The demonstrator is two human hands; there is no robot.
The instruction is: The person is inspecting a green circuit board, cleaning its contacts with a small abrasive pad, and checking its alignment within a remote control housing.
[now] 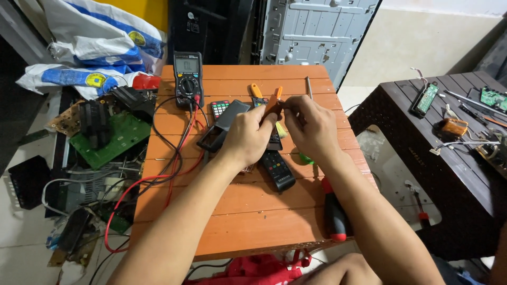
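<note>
Both hands pinching orange tool (273,103): left hand (247,134) at 7 o'clock, right hand (311,126) at 4, above remote (277,169).

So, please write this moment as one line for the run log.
left hand: holds orange tool | right hand: touches its tip | under hands: black remote | table: multimeter
</note>
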